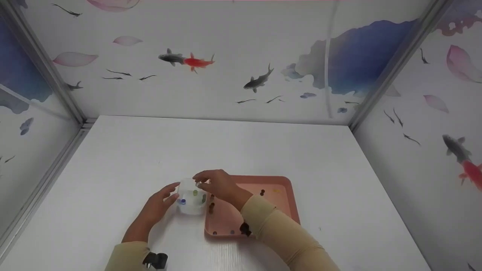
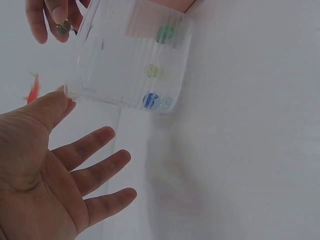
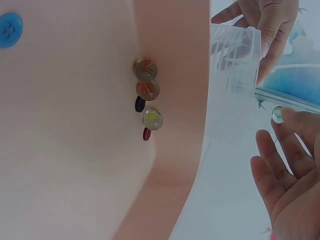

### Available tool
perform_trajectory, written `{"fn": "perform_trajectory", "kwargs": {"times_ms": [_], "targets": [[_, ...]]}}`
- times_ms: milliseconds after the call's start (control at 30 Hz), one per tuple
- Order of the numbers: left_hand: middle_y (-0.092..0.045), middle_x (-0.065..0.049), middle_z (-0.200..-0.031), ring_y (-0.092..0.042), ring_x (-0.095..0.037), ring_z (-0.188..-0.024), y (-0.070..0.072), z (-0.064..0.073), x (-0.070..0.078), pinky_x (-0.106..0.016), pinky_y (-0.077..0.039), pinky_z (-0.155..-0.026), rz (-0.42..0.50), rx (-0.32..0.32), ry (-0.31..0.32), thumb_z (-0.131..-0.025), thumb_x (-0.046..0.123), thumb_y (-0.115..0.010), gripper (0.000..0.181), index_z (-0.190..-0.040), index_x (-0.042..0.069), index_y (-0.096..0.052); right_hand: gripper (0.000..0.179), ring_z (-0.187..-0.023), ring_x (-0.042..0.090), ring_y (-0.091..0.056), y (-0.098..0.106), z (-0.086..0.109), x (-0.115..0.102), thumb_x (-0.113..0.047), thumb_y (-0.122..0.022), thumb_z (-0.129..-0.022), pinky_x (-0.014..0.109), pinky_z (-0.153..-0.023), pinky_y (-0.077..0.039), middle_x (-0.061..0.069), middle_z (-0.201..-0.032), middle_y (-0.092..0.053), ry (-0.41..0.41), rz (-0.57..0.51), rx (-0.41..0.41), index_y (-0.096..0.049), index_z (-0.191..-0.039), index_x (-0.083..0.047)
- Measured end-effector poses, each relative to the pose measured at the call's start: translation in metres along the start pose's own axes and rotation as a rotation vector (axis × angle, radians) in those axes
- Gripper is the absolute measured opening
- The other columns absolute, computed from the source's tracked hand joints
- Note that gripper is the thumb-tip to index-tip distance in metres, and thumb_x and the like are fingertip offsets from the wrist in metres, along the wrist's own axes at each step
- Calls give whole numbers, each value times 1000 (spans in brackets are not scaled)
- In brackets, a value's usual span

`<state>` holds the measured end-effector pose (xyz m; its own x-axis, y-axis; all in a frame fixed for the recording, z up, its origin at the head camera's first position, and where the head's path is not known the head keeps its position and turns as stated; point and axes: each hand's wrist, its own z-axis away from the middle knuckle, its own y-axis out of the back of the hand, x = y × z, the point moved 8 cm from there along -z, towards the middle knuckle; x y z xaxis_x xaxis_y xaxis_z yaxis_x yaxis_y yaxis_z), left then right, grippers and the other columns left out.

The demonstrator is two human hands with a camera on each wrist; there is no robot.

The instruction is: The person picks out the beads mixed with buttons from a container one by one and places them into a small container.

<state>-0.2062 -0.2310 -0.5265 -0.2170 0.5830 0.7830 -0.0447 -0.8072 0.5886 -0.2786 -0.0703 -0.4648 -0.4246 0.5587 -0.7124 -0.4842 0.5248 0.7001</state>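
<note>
A clear plastic container (image 1: pixel 191 207) holds several marbles, among them a green marble (image 2: pixel 165 34), a yellowish marble (image 2: pixel 151 70) and a blue-and-white marble (image 2: pixel 150 100). At its left side, my left hand (image 1: pixel 155 206) touches the rim with thumb and index finger, the other fingers spread and fairly straight. My right hand (image 1: pixel 221 185) is over the container's far right rim, pinching a glass marble (image 3: pixel 277 114) between thumb and fingertip. Right beside the container lies a pink tray (image 1: pixel 248 226) with marbles and buttons scattered in it.
Along the tray's wall sit orange-streaked marbles (image 3: pixel 148 90), a clear marble with yellow (image 3: pixel 152 120), a dark button (image 3: pixel 140 104) and a red button (image 3: pixel 147 134). A blue button (image 3: pixel 10 30) lies farther in. Printed panels (image 1: pixel 233 86) stand around the white table (image 1: pixel 226 146).
</note>
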Motion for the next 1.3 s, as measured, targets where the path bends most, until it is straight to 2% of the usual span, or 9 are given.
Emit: {"fn": "perform_trajectory", "kwargs": {"times_ms": [333,667,833,1100,1300], "targets": [[-37,-18,-152,-36,-44,-136,0,0,0,-62,-33,-106,3,-2,-9,-101,35,-51,51,-147,17,-41,25,-105,11,-61,-3,0,-1,-19,-65,-94,30,-87,-53,-6,-113,-68,-43,24,-25,-70,-119,-20],[-42,-21,-148,-37,-45,-135,0,0,1,-61,-34,-106,-6,0,-20,-101,34,-51,51,-147,16,-41,28,-111,12,-61,-8,-1,-5,-16,-64,-95,28,-94,-50,-7,-118,-67,26,80,-71,-68,-123,-20],[-42,-21,-147,-38,-45,-134,0,0,1,-61,-33,-106,-13,3,-19,-100,38,-51,53,-147,15,-41,29,-111,10,-60,-10,0,-4,-16,-65,-94,28,-95,-50,-8,-118,-67,3,94,-75,-68,-122,-23],[-41,-19,-148,-38,-44,-135,0,0,1,-61,-33,-107,-5,7,-33,-99,40,-51,54,-147,16,-42,31,-112,8,-60,-11,1,-5,-16,-65,-94,29,-97,-49,-8,-118,-67,12,118,-85,-67,-125,-20],[-41,-18,-149,-36,-44,-136,0,-2,-1,-62,-31,-107,7,5,-21,-98,44,-51,56,-147,17,-41,36,-117,14,-57,-12,0,-3,-22,-68,-92,32,-99,-48,-8,-123,-64,-14,130,-89,-64,-128,-26]]}}
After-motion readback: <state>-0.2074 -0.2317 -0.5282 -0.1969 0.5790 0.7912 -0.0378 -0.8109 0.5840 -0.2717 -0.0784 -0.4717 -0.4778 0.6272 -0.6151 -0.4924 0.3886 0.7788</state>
